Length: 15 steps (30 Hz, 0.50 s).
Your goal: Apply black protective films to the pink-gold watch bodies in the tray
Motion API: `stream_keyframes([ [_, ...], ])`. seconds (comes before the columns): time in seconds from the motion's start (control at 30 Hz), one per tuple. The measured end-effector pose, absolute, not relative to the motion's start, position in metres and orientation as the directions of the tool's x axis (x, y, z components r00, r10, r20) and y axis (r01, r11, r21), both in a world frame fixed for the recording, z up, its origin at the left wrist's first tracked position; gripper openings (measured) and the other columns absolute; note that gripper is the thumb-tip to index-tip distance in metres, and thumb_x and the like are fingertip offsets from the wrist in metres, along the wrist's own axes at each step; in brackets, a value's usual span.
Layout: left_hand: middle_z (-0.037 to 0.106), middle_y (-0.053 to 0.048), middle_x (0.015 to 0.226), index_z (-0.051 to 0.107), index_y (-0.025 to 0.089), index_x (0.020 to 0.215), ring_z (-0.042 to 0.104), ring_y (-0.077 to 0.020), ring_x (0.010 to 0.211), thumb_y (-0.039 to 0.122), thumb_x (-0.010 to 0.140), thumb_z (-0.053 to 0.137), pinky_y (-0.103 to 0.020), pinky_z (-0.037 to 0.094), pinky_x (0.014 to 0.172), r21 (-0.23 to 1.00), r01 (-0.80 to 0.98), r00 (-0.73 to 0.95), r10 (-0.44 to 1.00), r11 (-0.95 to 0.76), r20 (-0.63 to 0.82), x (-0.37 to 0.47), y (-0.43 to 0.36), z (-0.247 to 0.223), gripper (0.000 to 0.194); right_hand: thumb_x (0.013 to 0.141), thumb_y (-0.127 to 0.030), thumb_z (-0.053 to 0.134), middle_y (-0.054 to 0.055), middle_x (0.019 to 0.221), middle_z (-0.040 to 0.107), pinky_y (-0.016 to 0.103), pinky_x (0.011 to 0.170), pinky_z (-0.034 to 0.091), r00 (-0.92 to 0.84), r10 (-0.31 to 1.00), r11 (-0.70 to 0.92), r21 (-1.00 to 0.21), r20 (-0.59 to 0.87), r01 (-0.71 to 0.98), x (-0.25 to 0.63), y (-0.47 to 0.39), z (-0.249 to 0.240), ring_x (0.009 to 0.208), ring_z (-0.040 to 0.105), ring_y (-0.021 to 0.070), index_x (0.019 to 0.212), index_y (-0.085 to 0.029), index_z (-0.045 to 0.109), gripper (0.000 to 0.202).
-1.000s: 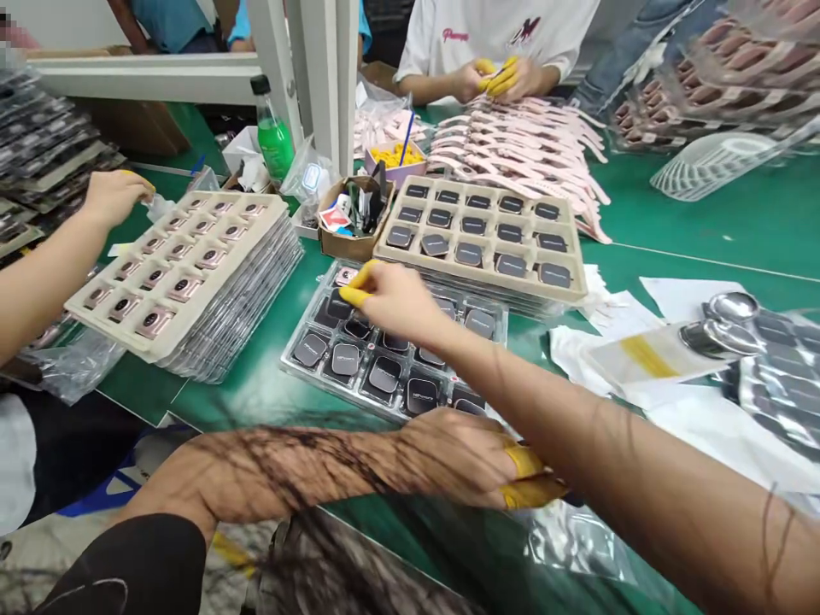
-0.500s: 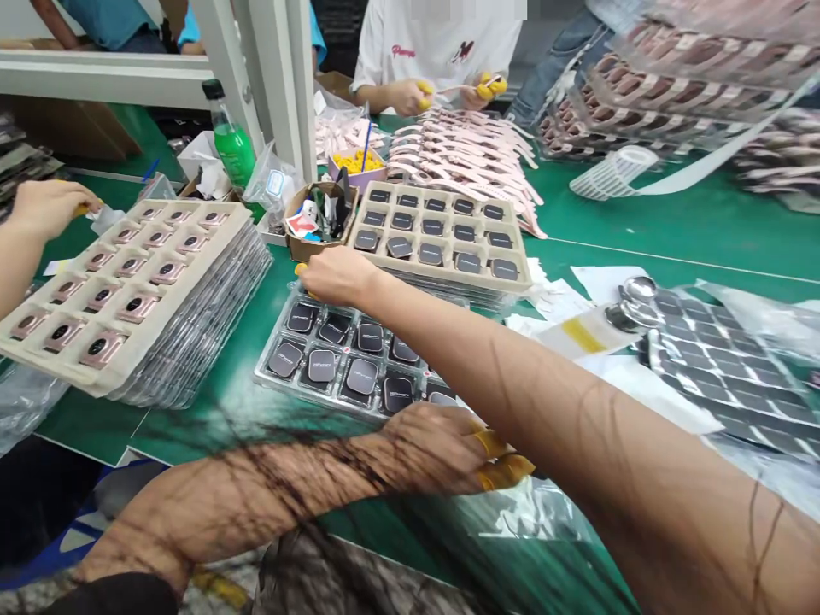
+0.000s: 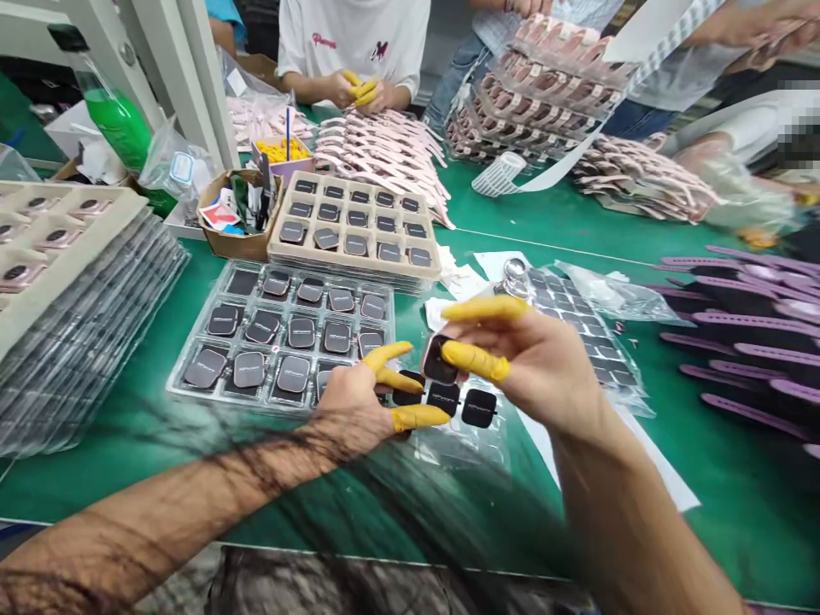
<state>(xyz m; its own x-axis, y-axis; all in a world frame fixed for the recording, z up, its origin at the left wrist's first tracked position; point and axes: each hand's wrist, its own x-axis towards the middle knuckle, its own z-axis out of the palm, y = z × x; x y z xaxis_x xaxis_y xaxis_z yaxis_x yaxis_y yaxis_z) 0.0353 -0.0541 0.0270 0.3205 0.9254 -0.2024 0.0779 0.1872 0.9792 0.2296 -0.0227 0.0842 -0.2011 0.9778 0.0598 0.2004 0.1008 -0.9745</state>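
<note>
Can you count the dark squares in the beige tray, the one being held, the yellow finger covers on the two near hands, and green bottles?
Dark squares in the beige tray: 15
Dark square held in the right hand: 1
Yellow finger covers showing, left hand 3, right hand 2: 5
Green bottle: 1
Total: 22

Right hand point(image 3: 538, 367) pinches black square piece point(image 3: 439, 360); left hand point(image 3: 359, 406) beside clear tray point(image 3: 192, 384).

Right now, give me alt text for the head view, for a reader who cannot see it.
Two bare hands wearing yellow finger cots meet over a green table: the right hand pinches a small black square piece, the left hand rests beside three more. Behind them lies a clear tray of similar pieces; co-workers handle pink straps opposite.
</note>
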Motion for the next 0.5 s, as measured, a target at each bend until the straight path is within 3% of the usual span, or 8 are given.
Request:
stream_keyframes([
  [0.1,0.084,-0.004,0.097,0.07,0.024,0.132,0.08,-0.027,0.093,0.036,0.063,0.096,-0.04,0.065,0.094,0.983,0.17,0.33,0.937,0.062,-0.117,0.035,-0.053,0.025,0.075,0.076,-0.041,0.086,0.002,0.082,0.079,0.034,0.061,0.067,-0.214,0.976,0.039,-0.952,-0.029,0.304,0.244,-0.044,0.058,0.069,0.076,0.0222,0.085,-0.032,0.079,0.014],
  [0.17,0.084,-0.005,0.098,0.073,0.021,0.128,0.081,-0.0271,0.091,0.033,0.066,0.093,-0.037,0.066,0.088,0.975,0.22,0.352,0.934,-0.017,-0.063,0.034,-0.054,0.025,0.066,0.082,-0.033,0.08,0.002,0.089,0.082,0.037,0.071,0.068,-0.263,0.965,0.117,-0.909,0.009,0.399,0.241,-0.048,0.049,0.079,0.079,0.0239,0.084,-0.034,0.079,0.002],
  [0.2,0.084,-0.005,0.098,0.074,0.019,0.127,0.081,-0.0271,0.09,0.032,0.067,0.092,-0.035,0.067,0.085,0.97,0.239,0.361,0.931,-0.035,-0.055,0.034,-0.054,0.025,0.064,0.084,-0.03,0.077,0.002,0.092,0.082,0.038,0.074,0.068,-0.277,0.959,0.174,-0.884,0.053,0.434,0.239,-0.048,0.048,0.081,0.079,0.0237,0.084,-0.035,0.079,0.006],
  [0.37,0.084,0.0,0.096,0.075,0.025,0.127,0.081,-0.0232,0.086,0.032,0.072,0.089,-0.032,0.068,0.083,0.964,0.265,0.325,0.941,0.008,-0.097,0.035,-0.054,0.028,0.058,0.09,-0.02,0.067,0.0,0.093,0.083,0.037,0.077,0.067,-0.361,0.897,0.415,-0.771,0.256,0.483,0.238,-0.044,0.05,0.087,0.08,0.0228,0.086,-0.036,0.077,0.019],
  [0.5,0.083,-0.002,0.092,0.08,0.025,0.111,0.081,-0.0258,0.086,0.031,0.065,0.092,-0.036,0.07,0.08,0.987,0.086,0.242,0.958,0.136,-0.154,0.038,-0.054,0.023,0.048,0.093,-0.024,0.065,0.004,0.11,0.082,0.035,0.085,0.067,-0.443,0.812,0.572,-0.674,0.381,0.468,0.244,-0.045,0.038,0.103,0.079,0.0228,0.102,-0.034,0.075,0.016],
])
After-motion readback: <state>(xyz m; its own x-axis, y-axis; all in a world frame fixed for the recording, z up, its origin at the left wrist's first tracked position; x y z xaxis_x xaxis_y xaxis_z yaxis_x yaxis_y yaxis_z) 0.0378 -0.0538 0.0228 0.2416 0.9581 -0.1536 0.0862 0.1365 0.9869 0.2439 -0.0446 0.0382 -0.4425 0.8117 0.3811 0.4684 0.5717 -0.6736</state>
